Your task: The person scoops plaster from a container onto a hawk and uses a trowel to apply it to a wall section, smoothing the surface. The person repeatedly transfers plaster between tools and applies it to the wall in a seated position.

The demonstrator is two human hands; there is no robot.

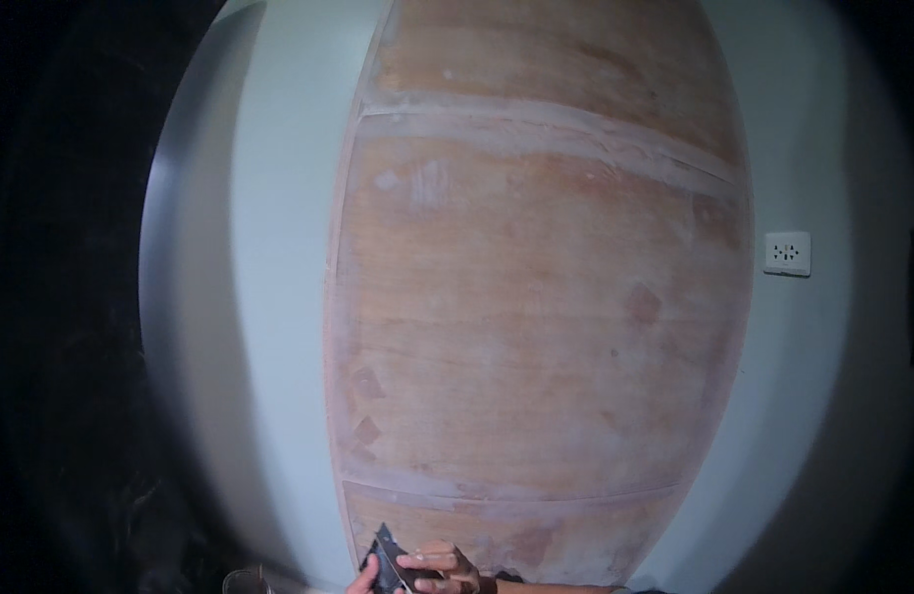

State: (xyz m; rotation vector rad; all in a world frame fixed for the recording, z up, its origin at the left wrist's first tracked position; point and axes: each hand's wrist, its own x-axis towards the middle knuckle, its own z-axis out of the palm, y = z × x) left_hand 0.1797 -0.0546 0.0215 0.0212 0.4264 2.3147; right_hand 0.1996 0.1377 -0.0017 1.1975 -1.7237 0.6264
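At the lower edge, left of centre, both hands hold a dark, flat piece with a pointed corner [383,567]. Its corner points up toward the wooden panel, and its exact kind cannot be made out. The fingers of my left hand [363,577] are closed on its left edge, with most of that hand cut off by the frame. From the right, my right hand [447,567] grips the other side with bent fingers. Beyond them rises a large wooden panel [507,337] with pale, filler-like bands across its joints and several darker patches.
Pale walls flank the panel, the left one [284,247] and the right one [789,376]. A white socket plate [787,254] is fixed on the right wall. Farther left is a dark area. A small, roundish object [244,581] shows partly at the bottom left.
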